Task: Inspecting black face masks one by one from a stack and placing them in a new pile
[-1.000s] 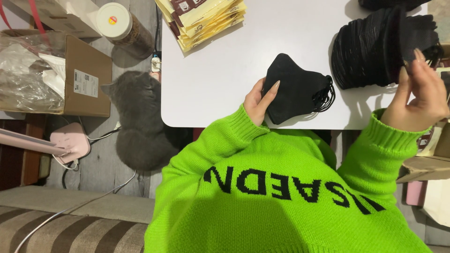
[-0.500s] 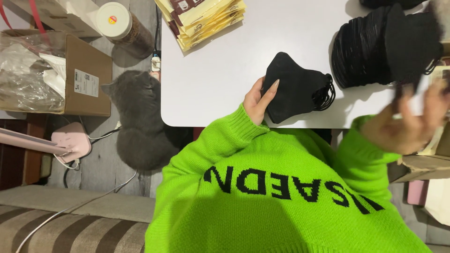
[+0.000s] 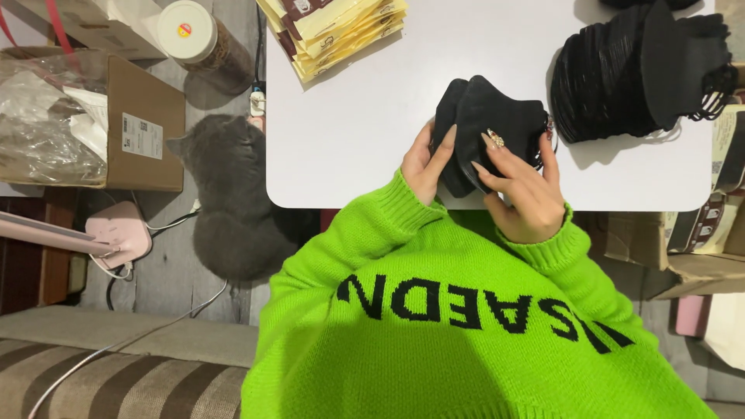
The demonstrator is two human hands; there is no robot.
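My left hand point(image 3: 425, 161) holds a small bunch of folded black face masks point(image 3: 497, 128) upright at the near edge of the white table point(image 3: 349, 140). My right hand point(image 3: 521, 186) presses on the front mask of that bunch, fingers spread over it, with a decorated nail showing. A big pile of black masks point(image 3: 621, 74) with ear loops lies on the table to the right, apart from both hands. My bright green sweater with black letters fills the lower part of the view.
Yellow packets point(image 3: 334, 27) are stacked at the table's far edge. On the floor to the left sit a grey cat point(image 3: 229, 198), a cardboard box point(image 3: 143, 128) with plastic wrap, a white-lidded jar point(image 3: 194, 35) and a pink lamp base point(image 3: 120, 233). Boxes stand at the right.
My right hand came away from the big pile on the right with a black mask and laid it against the bunch in my left hand. The left hand lifted slightly.
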